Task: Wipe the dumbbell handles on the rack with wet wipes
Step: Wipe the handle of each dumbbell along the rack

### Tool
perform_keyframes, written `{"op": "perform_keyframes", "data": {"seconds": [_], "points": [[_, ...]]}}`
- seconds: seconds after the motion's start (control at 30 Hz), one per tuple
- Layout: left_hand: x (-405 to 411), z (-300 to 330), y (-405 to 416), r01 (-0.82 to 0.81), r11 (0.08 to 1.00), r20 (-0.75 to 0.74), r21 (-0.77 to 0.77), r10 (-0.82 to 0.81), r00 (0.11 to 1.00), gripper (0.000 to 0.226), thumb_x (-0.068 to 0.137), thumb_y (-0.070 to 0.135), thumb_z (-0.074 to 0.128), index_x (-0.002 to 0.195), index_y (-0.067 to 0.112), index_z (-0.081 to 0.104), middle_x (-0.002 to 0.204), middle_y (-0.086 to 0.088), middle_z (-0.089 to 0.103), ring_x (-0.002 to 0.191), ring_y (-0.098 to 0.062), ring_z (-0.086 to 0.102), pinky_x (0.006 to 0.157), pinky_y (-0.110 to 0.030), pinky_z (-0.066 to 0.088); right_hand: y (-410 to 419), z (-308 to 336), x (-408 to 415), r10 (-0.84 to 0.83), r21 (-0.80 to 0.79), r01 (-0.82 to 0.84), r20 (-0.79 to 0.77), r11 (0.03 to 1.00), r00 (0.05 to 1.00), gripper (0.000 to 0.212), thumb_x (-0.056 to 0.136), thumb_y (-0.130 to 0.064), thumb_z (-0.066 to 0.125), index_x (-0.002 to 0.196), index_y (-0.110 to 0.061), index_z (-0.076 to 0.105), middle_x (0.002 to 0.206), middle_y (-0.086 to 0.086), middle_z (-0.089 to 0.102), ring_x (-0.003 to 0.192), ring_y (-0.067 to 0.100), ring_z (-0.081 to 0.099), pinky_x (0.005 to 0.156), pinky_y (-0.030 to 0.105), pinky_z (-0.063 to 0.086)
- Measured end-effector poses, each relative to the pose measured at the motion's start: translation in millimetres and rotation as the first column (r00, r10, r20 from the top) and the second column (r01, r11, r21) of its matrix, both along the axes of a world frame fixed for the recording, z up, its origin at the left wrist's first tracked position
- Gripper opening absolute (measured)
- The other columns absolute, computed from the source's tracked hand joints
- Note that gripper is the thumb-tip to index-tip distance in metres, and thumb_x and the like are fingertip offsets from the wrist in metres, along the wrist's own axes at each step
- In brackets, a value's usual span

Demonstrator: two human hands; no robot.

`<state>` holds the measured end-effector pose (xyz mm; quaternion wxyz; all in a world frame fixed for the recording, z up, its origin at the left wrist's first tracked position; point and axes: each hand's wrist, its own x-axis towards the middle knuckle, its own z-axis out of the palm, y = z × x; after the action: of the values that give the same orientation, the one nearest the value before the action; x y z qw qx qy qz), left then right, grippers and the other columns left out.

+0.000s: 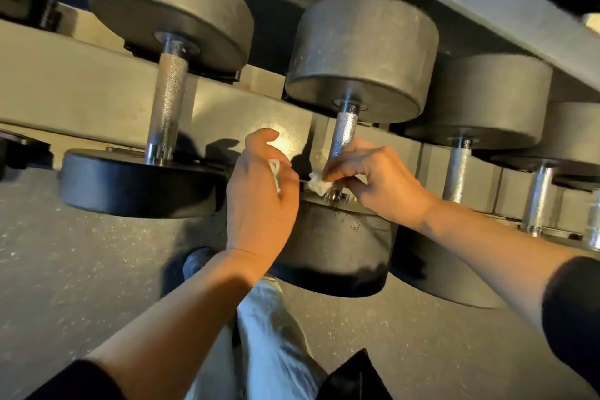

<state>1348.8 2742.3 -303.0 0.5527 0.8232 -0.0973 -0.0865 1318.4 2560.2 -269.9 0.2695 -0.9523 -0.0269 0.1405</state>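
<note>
— Closest to the camera, what do you see?

— Two forearms in black sleeves (571,302) and a pale trouser leg (269,328) over the speckled grey floor (65,269). Just beyond, the left hand (259,201) has its fingers curled around a white wet wipe (276,172); only a strip of it shows past the palm. The right hand (380,178) pinches a second crumpled white wipe (319,185) between thumb and fingertips, pressed against the low end of the knurled chrome handle of the middle dumbbell (345,133).

— Where does that dumbbell sit?

— On the grey metal rack (81,91), lying across its rails, with one black round rubber head (337,243) toward the person and the other (363,55) farther away.

— How far along is the job?

— Hard to say. The wipe touches only the near end of that handle; the bare knurling above it looks untouched, though I cannot tell wet from dry in this blurred, warm light. I would judge this handle as partway.

— And the others?

— The larger dumbbell to the left (168,101) has a long knurled handle, dull in the middle, bright at the collars. Further right stand two more chrome handles (456,169). No hand is on any of them, so they probably remain.
</note>
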Motion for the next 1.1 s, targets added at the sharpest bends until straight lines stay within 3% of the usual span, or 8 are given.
{"op": "perform_keyframes", "data": {"seconds": [0.1, 0.2, 0.47, 0.63, 0.77, 0.87, 0.93, 1.1], "points": [[12, 10, 18, -0.021, 1.0, 0.033, 0.005, 0.021, 0.999, 0.029, 0.089, 0.011, 0.05, 0.117, 0.013, 0.047, 0.091, -0.004, 0.062, 0.08, -0.007, 0.054, 0.08, -0.001, 0.035, 15, 1, 16, -0.204, 0.06, 0.198, 0.128, 0.978, 0.971, 0.027, 0.076, 0.006, 0.07, 0.097, -0.011, 0.075, 0.099, -0.003, 0.07, 0.096, 0.015, 0.06, 0.086, 0.01, 0.041], [36, 22, 44, 0.011, 0.996, 0.15, 0.09, -0.024, 0.988, 0.036, 0.086, 0.009, 0.055, 0.115, 0.026, 0.041, 0.09, -0.004, 0.062, 0.077, -0.008, 0.057, 0.074, -0.014, 0.045, 43, -3, 51, -0.255, 0.174, 0.224, 0.182, 0.959, 0.95, 0.023, 0.078, 0.005, 0.07, 0.096, -0.008, 0.075, 0.096, 0.0, 0.071, 0.092, 0.02, 0.058, 0.08, 0.011, 0.04], [88, 26, 104, -0.133, 0.947, 0.205, 0.293, 0.074, 0.976, 0.028, 0.091, 0.007, 0.051, 0.119, 0.009, 0.045, 0.082, 0.002, 0.055, 0.072, -0.014, 0.053, 0.066, -0.013, 0.039, 109, -24, 114, -0.382, 0.223, 0.347, 0.137, 0.911, 0.914, 0.025, 0.088, -0.004, 0.06, 0.106, -0.017, 0.072, 0.11, 0.003, 0.065, 0.108, 0.015, 0.054, 0.09, 0.009, 0.031], [91, 14, 106, -0.163, 0.95, 0.156, 0.266, 0.124, 0.98, 0.029, 0.093, 0.003, 0.05, 0.115, 0.02, 0.041, 0.071, 0.007, 0.051, 0.067, -0.008, 0.054, 0.067, -0.009, 0.043, 124, -39, 125, -0.596, 0.322, 0.576, -0.044, 0.751, 0.802, 0.027, 0.095, -0.01, 0.051, 0.117, -0.018, 0.066, 0.119, -0.001, 0.063, 0.112, 0.01, 0.054, 0.086, 0.006, 0.029], [89, 13, 108, -0.184, 0.946, 0.158, 0.267, 0.145, 0.977, 0.033, 0.092, 0.0, 0.05, 0.113, 0.022, 0.038, 0.07, 0.008, 0.051, 0.071, -0.008, 0.054, 0.067, -0.005, 0.041, 133, -41, 138, -0.631, 0.483, 0.593, -0.103, 0.645, 0.769, 0.019, 0.093, -0.016, 0.056, 0.107, -0.016, 0.069, 0.103, -0.008, 0.065, 0.096, 0.001, 0.055, 0.077, 0.002, 0.039], [89, 13, 108, -0.179, 0.945, 0.158, 0.273, 0.139, 0.978, 0.033, 0.091, 0.001, 0.051, 0.113, 0.023, 0.038, 0.074, 0.012, 0.051, 0.075, -0.006, 0.055, 0.069, -0.006, 0.042, 136, -47, 145, -0.66, 0.646, 0.654, -0.297, 0.393, 0.69, 0.017, 0.09, -0.021, 0.061, 0.083, -0.008, 0.071, 0.084, 0.005, 0.068, 0.084, 0.008, 0.06, 0.079, 0.026, 0.049], [90, 12, 109, -0.182, 0.942, 0.162, 0.282, 0.141, 0.977, 0.034, 0.091, 0.002, 0.051, 0.113, 0.024, 0.038, 0.078, 0.013, 0.051, 0.076, -0.008, 0.055, 0.07, -0.009, 0.043, 133, -52, 145, -0.637, 0.708, 0.677, -0.43, 0.203, 0.64, 0.013, 0.088, -0.016, 0.063, 0.089, -0.005, 0.071, 0.088, 0.006, 0.068, 0.086, 0.008, 0.062, 0.08, 0.027, 0.05], [91, 11, 109, -0.173, 0.94, 0.168, 0.296, 0.127, 0.978, 0.033, 0.091, 0.001, 0.051, 0.112, 0.023, 0.038, 0.081, 0.013, 0.052, 0.076, -0.01, 0.055, 0.071, -0.01, 0.042, 129, -61, 139, -0.573, 0.791, 0.545, -0.318, 0.279, 0.755, 0.022, 0.081, -0.002, 0.067, 0.103, -0.001, 0.07, 0.106, 0.014, 0.067, 0.104, 0.018, 0.062, 0.088, 0.027, 0.051]]}}
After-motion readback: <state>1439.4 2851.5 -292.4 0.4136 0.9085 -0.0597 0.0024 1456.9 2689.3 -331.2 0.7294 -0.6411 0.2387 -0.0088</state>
